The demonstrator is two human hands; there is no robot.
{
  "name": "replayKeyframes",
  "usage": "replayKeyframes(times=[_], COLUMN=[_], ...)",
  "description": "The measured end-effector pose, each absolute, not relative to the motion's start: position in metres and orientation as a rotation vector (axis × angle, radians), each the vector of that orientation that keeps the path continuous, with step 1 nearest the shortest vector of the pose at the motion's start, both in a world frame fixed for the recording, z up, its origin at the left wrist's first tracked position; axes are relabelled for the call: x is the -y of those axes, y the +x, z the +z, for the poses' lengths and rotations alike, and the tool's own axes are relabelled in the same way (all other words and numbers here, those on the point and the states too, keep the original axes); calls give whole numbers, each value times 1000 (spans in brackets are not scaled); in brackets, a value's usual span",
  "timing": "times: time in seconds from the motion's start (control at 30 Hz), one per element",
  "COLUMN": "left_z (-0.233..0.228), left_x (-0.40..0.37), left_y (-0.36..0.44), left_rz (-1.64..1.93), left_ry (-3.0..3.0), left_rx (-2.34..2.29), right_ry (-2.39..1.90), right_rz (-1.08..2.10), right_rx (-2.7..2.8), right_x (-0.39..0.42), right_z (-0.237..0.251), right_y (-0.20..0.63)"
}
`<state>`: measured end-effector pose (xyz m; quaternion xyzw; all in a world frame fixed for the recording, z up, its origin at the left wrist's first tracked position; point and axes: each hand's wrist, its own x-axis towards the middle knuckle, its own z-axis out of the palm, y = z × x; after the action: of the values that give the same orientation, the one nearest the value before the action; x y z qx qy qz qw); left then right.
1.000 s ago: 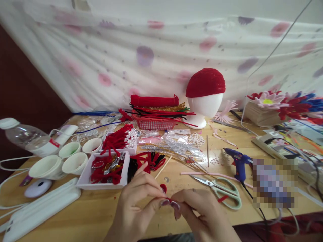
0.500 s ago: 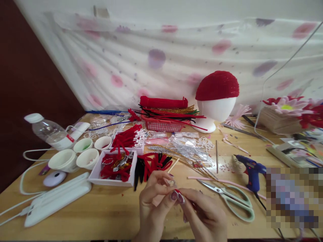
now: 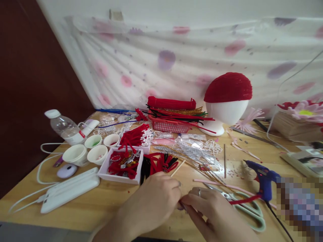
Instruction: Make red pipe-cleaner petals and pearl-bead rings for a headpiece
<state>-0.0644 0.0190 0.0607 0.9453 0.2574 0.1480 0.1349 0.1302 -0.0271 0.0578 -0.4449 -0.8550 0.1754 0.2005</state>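
My left hand (image 3: pixel 153 198) and my right hand (image 3: pixel 214 213) meet fingertip to fingertip low over the wooden table (image 3: pixel 106 201). Both pinch a red pipe cleaner (image 3: pixel 242 200). Its free end sticks out to the right from under my right hand, across the scissors (image 3: pixel 252 211) with pale green handles. The pinched end is hidden by my fingers. A ring shows on my right hand. Just beyond my left hand lie loose red and black pipe cleaner pieces (image 3: pixel 161 163) and a white tray (image 3: pixel 118 177) of red pieces.
A blue glue gun (image 3: pixel 263 178) stands right of the scissors. A pink strip (image 3: pixel 214 182), a wooden stick (image 3: pixel 224 156), several white cups (image 3: pixel 75 154), a water bottle (image 3: pixel 65 127) and a white power strip (image 3: pixel 70 190) lie around. At the back are a red basket (image 3: pixel 166 126) and a foam head with a red cap (image 3: pixel 227 97).
My hands have dropped toward the table and turned knuckles up. The red pipe cleaner now trails out to the right. The view has swung left.
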Motion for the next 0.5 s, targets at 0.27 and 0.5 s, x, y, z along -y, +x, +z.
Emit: replayKeyframes(times=[0.27,0.5], left_z=[49,40], left_x=[-16,-7], left_y=[-66,-53], left_rz=[829,1293], left_ry=[2385,1570], left_rx=[-803,-631], right_ry=[-1204,-1084], right_rz=[546,528], right_rx=[2199,1815], right_x=[31,35], right_z=[46,45], right_y=[143,125])
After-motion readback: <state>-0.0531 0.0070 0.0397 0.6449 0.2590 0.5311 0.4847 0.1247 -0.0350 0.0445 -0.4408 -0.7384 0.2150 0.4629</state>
